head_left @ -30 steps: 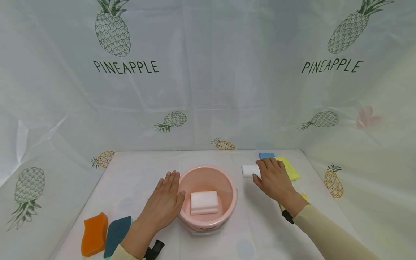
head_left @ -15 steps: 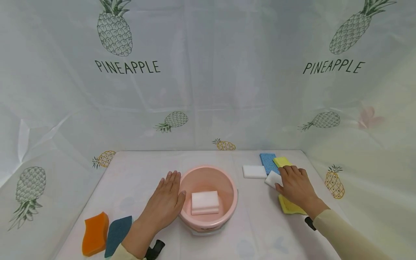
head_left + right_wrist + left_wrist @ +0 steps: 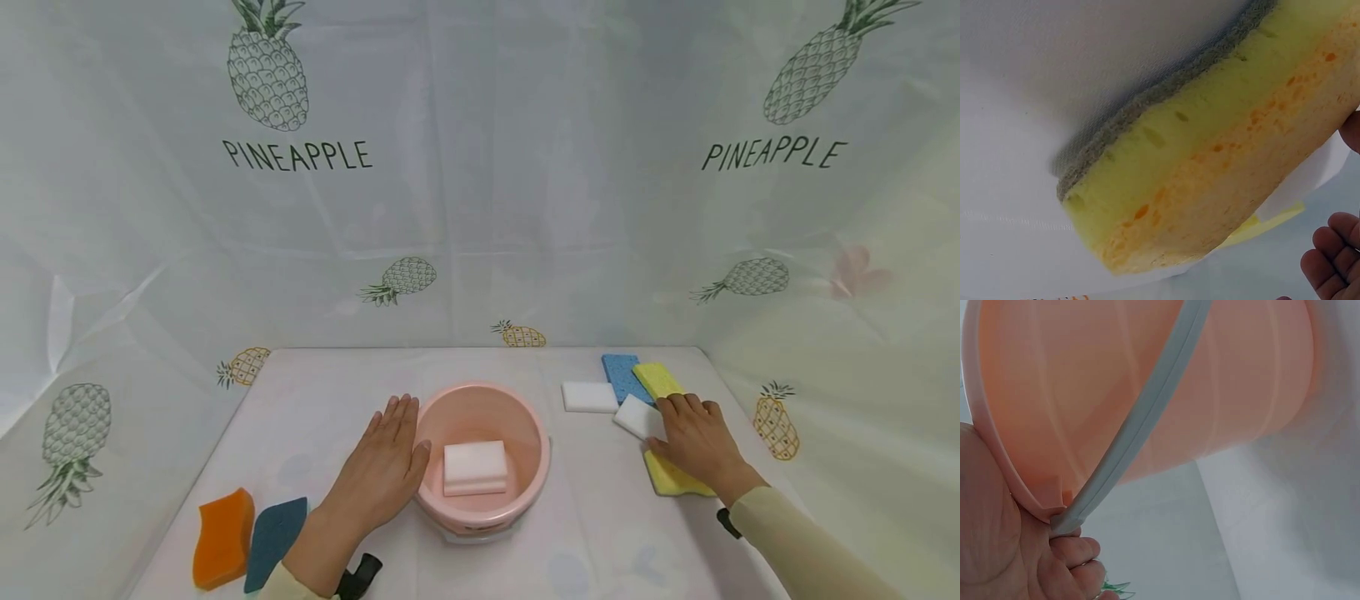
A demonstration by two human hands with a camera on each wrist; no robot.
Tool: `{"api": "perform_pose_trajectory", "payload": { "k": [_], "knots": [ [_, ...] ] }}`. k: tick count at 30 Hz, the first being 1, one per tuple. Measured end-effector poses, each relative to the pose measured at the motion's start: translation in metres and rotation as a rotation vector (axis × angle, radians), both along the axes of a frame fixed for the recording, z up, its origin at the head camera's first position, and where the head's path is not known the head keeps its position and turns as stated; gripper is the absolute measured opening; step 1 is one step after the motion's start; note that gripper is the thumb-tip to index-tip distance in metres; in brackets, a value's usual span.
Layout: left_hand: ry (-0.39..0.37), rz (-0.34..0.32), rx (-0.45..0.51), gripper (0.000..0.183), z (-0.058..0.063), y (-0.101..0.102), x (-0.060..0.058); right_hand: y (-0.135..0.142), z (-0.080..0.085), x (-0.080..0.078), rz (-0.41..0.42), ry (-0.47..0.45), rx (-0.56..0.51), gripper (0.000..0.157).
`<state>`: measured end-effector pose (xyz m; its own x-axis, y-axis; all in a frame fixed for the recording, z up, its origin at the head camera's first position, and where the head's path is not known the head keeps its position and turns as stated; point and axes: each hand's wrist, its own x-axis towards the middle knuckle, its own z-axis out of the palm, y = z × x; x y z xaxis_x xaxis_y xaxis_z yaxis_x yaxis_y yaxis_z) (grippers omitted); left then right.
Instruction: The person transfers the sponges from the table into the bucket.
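My left hand (image 3: 380,469) lies with straight fingers along the left rim of a pink bucket (image 3: 534,492), which holds a white block-shaped sponge (image 3: 475,468). In the left wrist view a grey bail handle (image 3: 1141,428) crosses the bucket's side beside the fingers. My right hand (image 3: 697,442) is over the sponges at the right, its fingers loosely bent. Under it, partly covered, are a white sponge (image 3: 636,415) and a yellow sponge (image 3: 671,477). In the right wrist view that yellow sponge (image 3: 1210,144) shows a grey scouring layer; the thumb is near its edge, and contact is unclear.
Beyond the right hand lie another white sponge (image 3: 589,397), a blue sponge (image 3: 624,379) and a second yellow sponge (image 3: 656,379). An orange sponge (image 3: 223,540) and a dark blue sponge (image 3: 274,542) lie at the left. A pineapple-printed sheet (image 3: 480,208) stands behind the table.
My right hand has moved right and a little nearer, uncovering the white, blue and yellow sponges. The left hand has stayed at the bucket's rim.
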<state>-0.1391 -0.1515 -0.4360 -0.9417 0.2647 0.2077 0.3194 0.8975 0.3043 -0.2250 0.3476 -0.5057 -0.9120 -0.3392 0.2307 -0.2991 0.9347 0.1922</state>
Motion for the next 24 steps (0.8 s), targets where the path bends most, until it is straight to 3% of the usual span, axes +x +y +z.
{"api": "perform_pose_trajectory", "payload": {
  "k": [14,24],
  "knots": [
    [-0.021,0.005,0.009,0.065,0.001,0.001,0.0,0.013,-0.001,-0.005,0.01,-0.029,0.009,0.078],
    [-0.02,0.002,0.005,0.065,0.001,0.002,-0.001,0.028,0.0,0.0,-0.015,-0.11,-0.032,0.083]
  ]
}}
